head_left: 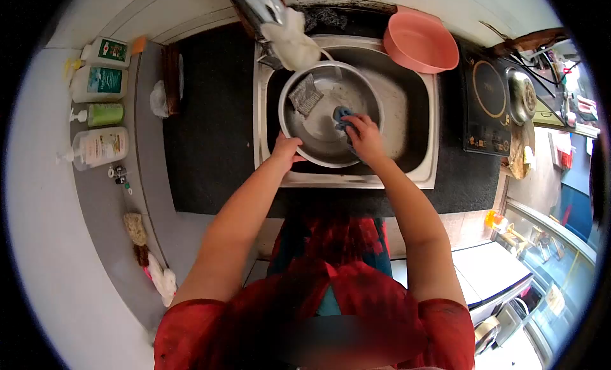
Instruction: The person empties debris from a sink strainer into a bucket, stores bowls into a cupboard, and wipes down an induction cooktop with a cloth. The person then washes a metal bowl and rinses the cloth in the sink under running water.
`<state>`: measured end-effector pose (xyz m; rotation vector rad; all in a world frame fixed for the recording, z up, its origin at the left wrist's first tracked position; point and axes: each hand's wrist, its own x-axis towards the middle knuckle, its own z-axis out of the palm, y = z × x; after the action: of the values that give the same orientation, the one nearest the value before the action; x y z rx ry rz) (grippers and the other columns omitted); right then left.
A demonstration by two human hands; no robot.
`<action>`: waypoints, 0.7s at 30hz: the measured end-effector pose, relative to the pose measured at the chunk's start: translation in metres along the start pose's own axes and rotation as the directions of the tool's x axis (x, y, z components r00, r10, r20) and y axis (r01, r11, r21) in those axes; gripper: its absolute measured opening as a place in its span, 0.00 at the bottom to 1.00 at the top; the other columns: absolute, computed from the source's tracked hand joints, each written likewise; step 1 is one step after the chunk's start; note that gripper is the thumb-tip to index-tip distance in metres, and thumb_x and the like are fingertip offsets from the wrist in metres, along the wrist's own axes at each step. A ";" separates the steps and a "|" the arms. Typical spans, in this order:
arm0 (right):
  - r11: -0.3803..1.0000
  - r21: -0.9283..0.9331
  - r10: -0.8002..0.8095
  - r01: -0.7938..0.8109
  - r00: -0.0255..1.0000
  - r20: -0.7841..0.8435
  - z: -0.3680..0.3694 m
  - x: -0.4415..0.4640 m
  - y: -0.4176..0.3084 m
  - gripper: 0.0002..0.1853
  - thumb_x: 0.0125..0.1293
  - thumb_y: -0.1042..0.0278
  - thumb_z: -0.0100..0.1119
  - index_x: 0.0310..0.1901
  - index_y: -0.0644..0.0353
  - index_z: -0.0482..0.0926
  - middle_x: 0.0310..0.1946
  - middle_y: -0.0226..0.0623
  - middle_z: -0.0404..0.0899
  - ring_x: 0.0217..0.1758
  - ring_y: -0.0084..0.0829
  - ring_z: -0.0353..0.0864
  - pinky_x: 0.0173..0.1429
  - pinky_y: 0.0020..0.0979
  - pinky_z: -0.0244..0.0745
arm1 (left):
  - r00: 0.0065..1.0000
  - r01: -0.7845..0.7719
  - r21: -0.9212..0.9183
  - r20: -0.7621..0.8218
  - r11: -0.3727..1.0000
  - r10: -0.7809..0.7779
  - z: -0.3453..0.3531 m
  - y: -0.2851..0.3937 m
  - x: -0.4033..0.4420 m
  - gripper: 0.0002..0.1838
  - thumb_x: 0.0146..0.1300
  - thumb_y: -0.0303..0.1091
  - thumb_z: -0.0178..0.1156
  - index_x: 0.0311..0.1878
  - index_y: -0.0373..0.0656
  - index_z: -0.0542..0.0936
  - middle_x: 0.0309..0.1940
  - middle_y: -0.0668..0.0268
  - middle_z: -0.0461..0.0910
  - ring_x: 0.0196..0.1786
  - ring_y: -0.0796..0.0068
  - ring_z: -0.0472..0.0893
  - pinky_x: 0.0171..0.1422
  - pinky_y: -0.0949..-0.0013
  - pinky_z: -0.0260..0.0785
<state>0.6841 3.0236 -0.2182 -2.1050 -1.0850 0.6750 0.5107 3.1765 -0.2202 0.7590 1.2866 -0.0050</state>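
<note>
Dark table (pixel 210 128) surrounds a steel sink (pixel 356 181), where your left hand (pixel 286 150) grips the rim of a metal basin (pixel 318 139) and your right hand (pixel 365 139) holds a bunched blue cloth (pixel 342 115) inside it, visible specks suggesting unfinished wiping.

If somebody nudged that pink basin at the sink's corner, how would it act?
The pink basin is probably light for its size, since it looks like plastic and nothing shows inside. It might tip or slide, as it overlaps the sink's edge.
</note>
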 end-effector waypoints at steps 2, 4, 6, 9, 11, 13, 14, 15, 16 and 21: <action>0.988 -0.090 0.145 -0.128 0.965 0.219 0.035 0.029 0.007 0.16 0.61 0.68 0.57 0.52 0.46 0.77 0.58 0.40 0.69 0.63 0.44 0.66 0.61 0.45 0.64 | 0.996 0.085 -0.023 -0.011 0.996 -0.085 -0.009 -0.008 0.031 0.36 0.52 0.19 0.51 0.65 0.51 0.56 0.55 0.56 0.68 0.51 0.53 0.76 0.46 0.50 0.78; 0.977 -0.210 0.084 -0.041 0.976 0.201 0.053 0.054 -0.010 0.21 0.60 0.67 0.58 0.56 0.44 0.73 0.62 0.39 0.65 0.65 0.45 0.64 0.62 0.50 0.62 | 0.970 0.213 -0.017 -0.118 0.977 -0.214 -0.013 -0.014 0.041 0.43 0.52 0.19 0.53 0.71 0.53 0.48 0.64 0.54 0.59 0.63 0.51 0.65 0.60 0.44 0.64; 0.984 -0.178 0.043 -0.012 0.984 0.172 0.075 0.082 -0.024 0.25 0.60 0.68 0.58 0.60 0.42 0.68 0.65 0.38 0.62 0.66 0.45 0.62 0.63 0.53 0.59 | 0.964 0.182 0.073 -0.212 0.981 -0.163 -0.008 -0.005 0.028 0.45 0.53 0.20 0.53 0.73 0.51 0.44 0.69 0.53 0.52 0.68 0.53 0.58 0.69 0.48 0.54; 0.987 -0.159 0.029 -0.014 0.996 0.088 0.111 0.110 -0.036 0.31 0.60 0.69 0.56 0.65 0.38 0.61 0.62 0.37 0.63 0.65 0.43 0.63 0.64 0.53 0.58 | 0.946 -0.233 0.100 -0.207 0.967 0.249 -0.003 0.020 -0.003 0.45 0.55 0.21 0.54 0.73 0.47 0.42 0.71 0.53 0.47 0.72 0.58 0.52 0.74 0.57 0.45; 0.910 -0.412 -0.028 0.038 0.999 0.031 0.129 0.112 -0.033 0.32 0.59 0.70 0.55 0.65 0.38 0.61 0.53 0.39 0.70 0.57 0.44 0.69 0.62 0.47 0.61 | 0.734 -0.647 0.108 -0.179 0.754 0.655 0.001 0.064 -0.025 0.42 0.58 0.22 0.54 0.73 0.44 0.44 0.72 0.54 0.45 0.73 0.61 0.51 0.74 0.61 0.44; 0.899 -0.436 -0.010 0.046 0.996 0.083 0.142 0.113 -0.014 0.27 0.58 0.72 0.54 0.61 0.42 0.66 0.47 0.41 0.72 0.50 0.46 0.73 0.59 0.45 0.64 | 0.443 -0.879 0.145 -0.102 0.454 0.891 0.004 0.120 -0.035 0.36 0.62 0.24 0.51 0.72 0.44 0.49 0.70 0.54 0.51 0.70 0.64 0.57 0.73 0.62 0.49; 0.926 -0.378 0.042 0.022 0.986 0.162 0.144 0.114 -0.001 0.24 0.58 0.73 0.53 0.58 0.45 0.69 0.47 0.41 0.72 0.49 0.47 0.74 0.58 0.45 0.65 | 0.469 -0.882 0.057 0.012 0.468 0.883 -0.001 0.137 -0.028 0.32 0.64 0.27 0.51 0.71 0.46 0.54 0.67 0.55 0.58 0.66 0.64 0.64 0.69 0.65 0.54; 0.947 -0.321 0.085 -0.002 0.966 0.246 0.144 0.112 0.009 0.21 0.58 0.74 0.53 0.54 0.48 0.72 0.46 0.42 0.72 0.47 0.47 0.74 0.56 0.45 0.66 | 0.374 -0.894 0.276 0.026 0.353 0.927 -0.002 0.148 -0.015 0.25 0.65 0.29 0.52 0.65 0.45 0.64 0.58 0.56 0.70 0.58 0.66 0.72 0.62 0.68 0.62; 0.972 -0.236 0.026 0.010 0.988 0.151 0.144 0.104 0.017 0.10 0.59 0.72 0.52 0.43 0.55 0.77 0.45 0.41 0.71 0.46 0.47 0.73 0.51 0.45 0.68 | 0.500 -0.825 0.344 0.070 0.449 0.863 -0.006 0.147 -0.009 0.21 0.64 0.29 0.53 0.62 0.44 0.67 0.53 0.56 0.73 0.55 0.66 0.74 0.59 0.68 0.64; 0.975 0.220 0.035 0.040 0.945 -0.325 0.097 0.088 -0.015 0.08 0.62 0.67 0.56 0.40 0.61 0.77 0.36 0.37 0.76 0.38 0.39 0.75 0.46 0.37 0.70 | 0.463 -0.822 0.417 0.091 0.389 0.881 -0.005 0.115 -0.012 0.15 0.63 0.29 0.54 0.53 0.41 0.74 0.44 0.56 0.78 0.49 0.64 0.78 0.54 0.68 0.67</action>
<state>0.6554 3.1351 -0.2818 -1.9328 -0.7879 0.4035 0.5495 3.2618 -0.1518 1.7872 0.8758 0.6756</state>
